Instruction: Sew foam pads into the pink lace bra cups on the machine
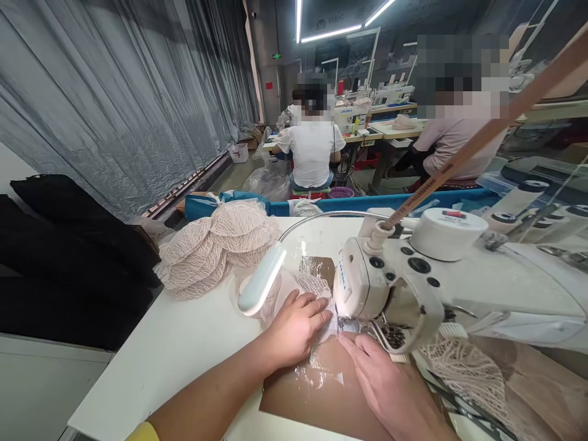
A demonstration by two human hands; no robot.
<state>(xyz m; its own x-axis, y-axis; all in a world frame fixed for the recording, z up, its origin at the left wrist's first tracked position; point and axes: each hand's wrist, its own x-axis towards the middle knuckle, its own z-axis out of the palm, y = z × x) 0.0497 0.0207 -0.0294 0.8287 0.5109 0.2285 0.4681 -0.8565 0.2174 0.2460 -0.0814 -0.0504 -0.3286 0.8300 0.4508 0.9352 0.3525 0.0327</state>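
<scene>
My left hand (298, 324) lies open, with its fingers spread over a piece of pale fabric with lace (315, 285), left of the needle area. My right hand (379, 370) is closed just in front of the sewing machine (361, 278). Its fingers are pressed together, fingertips by the fabric's edge near the presser foot; what they pinch, if anything, is hidden. Beneath both hands is a brown, shiny-topped sheet (316, 392) on the white table (151, 361). A lit gooseneck lamp (263, 278) hangs over the fabric.
Stacked lace cups (220, 248) stand at the table's back left. More lace fabric (473, 373) lies at right, beside dark scissors-like handles (463, 404). Thread cones (523, 199) are behind the machine. Two people sit further back, one in a white shirt (312, 150).
</scene>
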